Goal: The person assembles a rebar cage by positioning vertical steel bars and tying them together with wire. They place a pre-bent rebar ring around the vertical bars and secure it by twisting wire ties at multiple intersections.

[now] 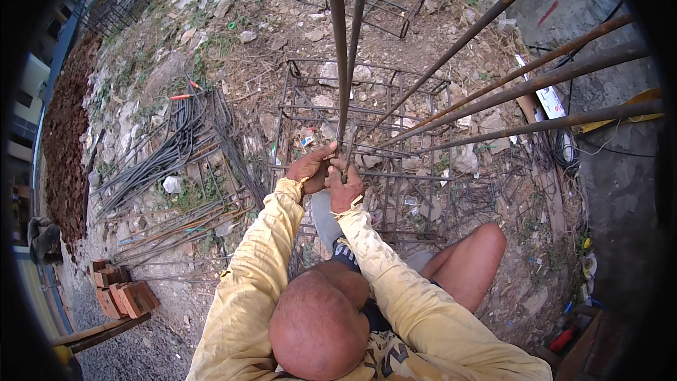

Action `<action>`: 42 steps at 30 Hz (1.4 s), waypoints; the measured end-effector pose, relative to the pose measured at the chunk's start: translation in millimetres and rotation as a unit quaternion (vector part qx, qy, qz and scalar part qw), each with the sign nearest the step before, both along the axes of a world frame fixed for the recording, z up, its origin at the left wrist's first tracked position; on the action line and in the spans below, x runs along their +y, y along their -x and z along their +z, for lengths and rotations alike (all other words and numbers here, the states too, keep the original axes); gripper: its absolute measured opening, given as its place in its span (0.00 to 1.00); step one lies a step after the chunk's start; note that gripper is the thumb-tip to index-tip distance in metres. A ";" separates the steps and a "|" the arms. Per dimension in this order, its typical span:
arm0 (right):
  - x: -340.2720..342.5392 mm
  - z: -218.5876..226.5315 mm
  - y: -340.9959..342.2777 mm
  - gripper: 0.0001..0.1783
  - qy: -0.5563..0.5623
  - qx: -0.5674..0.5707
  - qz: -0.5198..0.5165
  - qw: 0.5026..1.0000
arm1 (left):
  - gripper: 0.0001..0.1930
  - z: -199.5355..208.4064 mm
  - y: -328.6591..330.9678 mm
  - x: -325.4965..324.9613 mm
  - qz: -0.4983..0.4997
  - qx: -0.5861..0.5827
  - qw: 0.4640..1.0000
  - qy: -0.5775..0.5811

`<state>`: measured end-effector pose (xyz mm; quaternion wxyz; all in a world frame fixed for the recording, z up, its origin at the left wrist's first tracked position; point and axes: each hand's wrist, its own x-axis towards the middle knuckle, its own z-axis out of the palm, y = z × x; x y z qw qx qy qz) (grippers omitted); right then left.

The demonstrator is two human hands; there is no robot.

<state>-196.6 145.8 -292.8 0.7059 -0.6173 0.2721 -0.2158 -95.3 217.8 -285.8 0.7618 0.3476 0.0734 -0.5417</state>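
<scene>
Our two hands meet at the foot of a pair of upright rods (342, 49), which rise away from the grip. Our left hand (310, 169) has its fingers bent, the foremost one reaching the rods' lower end; we cannot tell whether it holds anything. Our right hand (345, 188), just beside it, has thumb and fingers drawn together around a slim metal piece (348, 152), with little gap between them. Around and beyond the grip lies a cage of dark bars (409, 176), its long sides running off to the right of our fingers. More slanting rods (522, 92) spread up and right from near the grip. Just below our hands we see a grey shoe (326, 219), and below that our bent knee (317, 328); yellow sleeves (257, 240) cover both forearms. Left of the grip, a heap of thin dark bars (166, 148) lies on the stony ground, with an orange-ended item (181, 97) at its far end. Farther down and left of our hands sit red bricks (134, 300). Well ahead of the grip stands a second cage (404, 27).
</scene>
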 end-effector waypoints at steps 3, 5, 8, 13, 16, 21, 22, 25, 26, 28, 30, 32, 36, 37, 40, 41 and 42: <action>2.6 3.6 0.1 0.13 -0.024 0.021 0.010 0.999 | 0.24 -13.1 11.5 -0.4 0.025 0.033 0.996 0.079; -1.4 3.4 1.9 0.14 -0.023 0.016 0.014 0.999 | 0.25 -15.3 16.4 -11.3 0.049 0.074 0.992 0.087; -8.6 6.8 6.8 0.15 -0.012 0.022 0.035 0.999 | 0.26 15.9 27.2 -22.9 0.102 0.081 0.990 0.050; -8.0 8.6 11.3 0.16 -0.042 0.000 0.052 0.998 | 0.22 -15.8 20.4 -15.6 0.105 0.063 0.983 0.139; -15.8 9.9 21.0 0.17 0.003 -0.001 0.048 0.999 | 0.20 -18.5 23.7 -24.4 0.138 0.072 0.978 0.142; -28.6 16.9 62.4 0.17 0.254 -0.009 0.071 0.965 | 0.17 -20.4 20.3 -18.8 0.110 0.091 0.964 0.224; -31.3 15.1 71.1 0.16 0.257 -0.026 0.083 0.962 | 0.17 -23.0 19.0 -17.5 0.108 0.105 0.961 0.232; -35.4 -2.0 106.4 0.16 0.286 0.039 0.098 0.952 | 0.17 -34.2 13.6 -19.6 0.085 0.143 0.950 0.264; -37.9 -13.9 112.0 0.17 0.262 0.053 0.109 0.957 | 0.17 -36.9 12.6 -21.9 0.074 0.156 0.946 0.275; -33.1 -31.7 118.0 0.18 0.181 0.090 0.110 0.973 | 0.15 -30.7 13.8 -23.9 0.073 0.195 0.933 0.295; -29.4 -36.5 119.6 0.18 0.166 0.105 0.121 0.973 | 0.14 -28.8 16.1 -26.4 0.092 0.207 0.926 0.302; -29.1 -40.1 120.5 0.18 0.220 0.101 0.140 0.960 | 0.12 -28.0 19.3 -29.1 0.128 0.193 0.927 0.296; -32.0 -51.6 118.6 0.17 0.181 0.097 0.149 0.967 | 0.08 -24.8 17.6 -30.0 0.189 0.112 0.957 0.187; -33.0 -54.6 119.3 0.18 0.143 0.112 0.146 0.972 | 0.07 -23.0 15.9 -26.9 0.182 0.088 0.968 0.147; -43.2 -45.4 119.1 0.19 0.163 0.150 0.172 0.960 | 0.07 -2.1 8.7 -19.6 0.131 -0.030 0.991 0.007; -45.2 -38.1 116.3 0.19 0.193 0.157 0.190 0.950 | 0.08 5.9 3.4 -14.6 0.112 -0.080 0.990 -0.042; -45.3 -36.3 115.3 0.20 0.220 0.157 0.190 0.944 | 0.09 5.2 -1.9 -10.5 0.088 -0.131 0.985 -0.071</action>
